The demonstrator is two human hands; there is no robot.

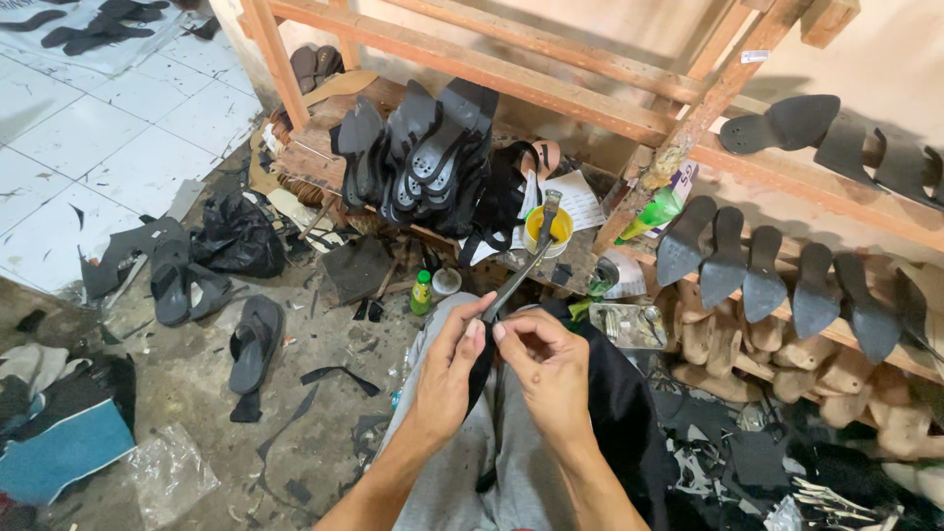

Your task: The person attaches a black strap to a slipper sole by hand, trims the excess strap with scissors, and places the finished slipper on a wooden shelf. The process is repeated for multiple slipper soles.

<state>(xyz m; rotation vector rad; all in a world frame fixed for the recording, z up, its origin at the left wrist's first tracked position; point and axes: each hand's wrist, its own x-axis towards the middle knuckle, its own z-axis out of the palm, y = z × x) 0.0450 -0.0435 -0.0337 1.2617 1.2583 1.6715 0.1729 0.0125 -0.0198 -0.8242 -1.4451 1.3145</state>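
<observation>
Your fingers (479, 329) are pinched together on a narrow black strap (481, 379), left hand (447, 369) and right hand (551, 369) meeting thumb to fingertip just above your lap. The left fingers are clamped on the strap's upper edge; the right fingers close on it from the other side, nearly touching the left ones. The strap hangs down between your wrists over your grey trousers (462, 482), its lower end near your knees. A long dark tool (521, 270) slants up from between your fingertips toward a yellow pot (548, 231) on the low wooden shelf (324, 147); which hand grips it, you cannot tell from here. A black cloth (619, 413) lies over your right thigh. Just beyond your hands stand a small green bottle (421, 292) and a metal tin (626, 324). On the shelf, a stack of black soles (423, 157) leans upright. To your right, heel pieces (767, 270) line a rack. On the dirty floor (197, 393) to your left lie a black sandal (254, 344) and a black plastic bag (236, 236).
</observation>
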